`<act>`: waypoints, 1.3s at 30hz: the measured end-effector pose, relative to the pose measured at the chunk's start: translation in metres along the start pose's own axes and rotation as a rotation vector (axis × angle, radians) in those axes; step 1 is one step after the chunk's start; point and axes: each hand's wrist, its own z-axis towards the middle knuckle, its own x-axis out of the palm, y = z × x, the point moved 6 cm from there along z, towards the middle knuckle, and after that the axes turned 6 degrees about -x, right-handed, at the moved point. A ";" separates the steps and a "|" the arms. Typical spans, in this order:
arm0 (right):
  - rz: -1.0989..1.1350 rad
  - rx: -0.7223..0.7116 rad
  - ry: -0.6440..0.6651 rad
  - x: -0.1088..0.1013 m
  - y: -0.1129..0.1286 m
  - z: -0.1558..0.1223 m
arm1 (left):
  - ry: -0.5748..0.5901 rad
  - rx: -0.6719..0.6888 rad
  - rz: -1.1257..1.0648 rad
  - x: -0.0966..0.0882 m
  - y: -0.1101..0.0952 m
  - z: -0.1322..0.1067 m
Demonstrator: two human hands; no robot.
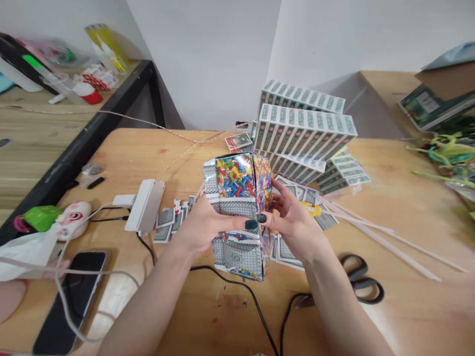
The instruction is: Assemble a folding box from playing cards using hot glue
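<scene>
A box-like piece built of playing cards [237,178], with colourful patterned panels and grey card backs, is held up above the table between both hands. My left hand [202,222] grips its left side, thumb lying across the grey card strip on the front. On the other side, my right hand [291,217] holds the right edge, its thumb tip almost meeting the left thumb. The fingers behind the piece are partly hidden. Loose playing cards [289,252] lie face down on the table under and beside the right hand, and more cards [166,218] lie left of the piece.
Rows of green-and-white card boxes [304,128] are stacked behind the piece. Black-handled scissors [361,279] and thin white strips [386,242] lie at right. A white power strip [145,205], cables and a phone [72,301] occupy the left. A black cable [237,282] crosses the front.
</scene>
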 end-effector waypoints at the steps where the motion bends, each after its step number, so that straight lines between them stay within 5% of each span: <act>1: 0.003 -0.006 0.012 0.000 0.000 0.001 | 0.002 0.003 0.001 0.000 0.000 0.000; 8: -0.052 -0.003 0.101 -0.006 0.000 0.007 | -0.124 0.054 0.148 -0.016 0.003 -0.002; 13: -0.293 -0.271 -0.075 -0.010 0.024 -0.002 | -0.216 0.100 0.321 -0.021 -0.001 -0.008; 25: -0.848 -0.544 0.035 0.018 0.038 -0.018 | -0.251 0.199 0.599 -0.005 -0.018 -0.013; 32: -0.866 -0.554 0.052 0.017 0.039 -0.018 | -0.227 0.207 0.589 -0.005 -0.017 -0.012; 39: -0.444 -0.362 0.170 0.012 0.032 -0.014 | -0.072 0.157 0.462 -0.008 -0.014 -0.010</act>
